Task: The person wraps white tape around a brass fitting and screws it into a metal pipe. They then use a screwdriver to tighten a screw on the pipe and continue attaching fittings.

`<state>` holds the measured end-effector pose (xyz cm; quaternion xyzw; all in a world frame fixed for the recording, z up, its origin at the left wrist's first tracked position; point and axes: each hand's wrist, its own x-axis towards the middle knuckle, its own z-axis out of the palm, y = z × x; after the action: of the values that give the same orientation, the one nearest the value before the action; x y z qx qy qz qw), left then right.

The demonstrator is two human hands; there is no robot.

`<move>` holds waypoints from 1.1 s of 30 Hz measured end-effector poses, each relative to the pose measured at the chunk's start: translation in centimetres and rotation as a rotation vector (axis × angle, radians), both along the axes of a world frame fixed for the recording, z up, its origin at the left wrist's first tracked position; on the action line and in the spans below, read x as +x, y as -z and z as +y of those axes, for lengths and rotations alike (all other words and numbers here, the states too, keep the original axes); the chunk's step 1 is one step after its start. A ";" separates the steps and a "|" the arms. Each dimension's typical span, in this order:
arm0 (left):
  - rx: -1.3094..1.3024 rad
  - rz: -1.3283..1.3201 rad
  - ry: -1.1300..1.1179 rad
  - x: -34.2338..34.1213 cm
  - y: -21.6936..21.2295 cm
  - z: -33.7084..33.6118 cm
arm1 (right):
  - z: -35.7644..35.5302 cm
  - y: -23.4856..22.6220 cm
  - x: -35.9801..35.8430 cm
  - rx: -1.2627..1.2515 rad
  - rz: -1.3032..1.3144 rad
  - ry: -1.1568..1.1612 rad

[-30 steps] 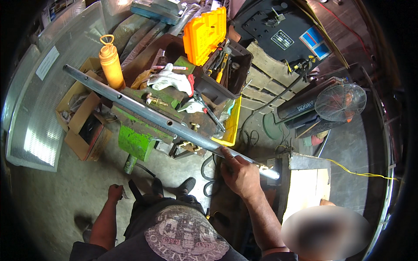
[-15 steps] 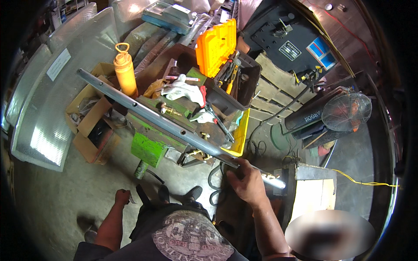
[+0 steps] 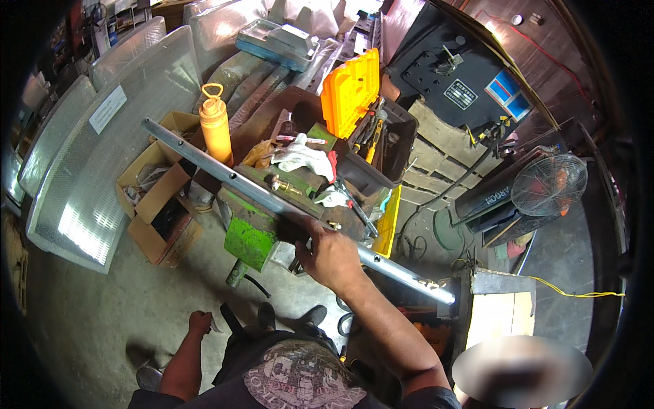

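A long grey metal tube (image 3: pixel 204 162) with holes along it lies slantwise across the green vise (image 3: pixel 248 238). My right hand (image 3: pixel 332 258) is at the tube's near side around its middle. Its fingers stretch left across the tube and its thumb stands apart; the fingertips are in shadow. Small brass fittings (image 3: pixel 430 284) sit at the tube's right end, and another brass fitting (image 3: pixel 285 185) lies behind it. Low at my left side, my left hand (image 3: pixel 199 322) is closed on a thin pale piece (image 3: pixel 216 326), too small to identify.
Beyond the tube are a white glove (image 3: pixel 303 157), an orange bottle (image 3: pixel 216 129) and an open toolbox (image 3: pixel 381 146) with an orange lid. An open cardboard box (image 3: pixel 160 211) stands left. At right are a dark gas cylinder (image 3: pixel 484 198), a fan (image 3: pixel 549 185) and a person's blurred head (image 3: pixel 521 371).
My right hand has moved left along the tube, from near its right end to its middle. The whole view has shifted slightly. My left hand stays low, still closed on the pale piece.
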<state>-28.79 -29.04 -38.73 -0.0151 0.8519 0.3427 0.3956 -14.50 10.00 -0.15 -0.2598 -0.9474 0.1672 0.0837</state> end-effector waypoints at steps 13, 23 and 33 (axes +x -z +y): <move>0.006 -0.009 -0.037 0.7 2.1 -2.0 | -1.7 -1.0 -0.6 0.040 -0.170 -0.085; 0.057 0.020 0.029 -0.2 0.6 1.8 | -2.7 -1.4 -1.3 -0.015 -0.361 0.059; 0.531 0.181 -0.137 -1.9 -7.0 3.0 | -2.6 -3.7 1.3 -0.020 -0.330 0.058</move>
<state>-30.68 -26.07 -31.71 0.0621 0.7611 0.5798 0.2840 -13.15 7.43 3.58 -0.3116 -0.9387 0.1291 -0.0709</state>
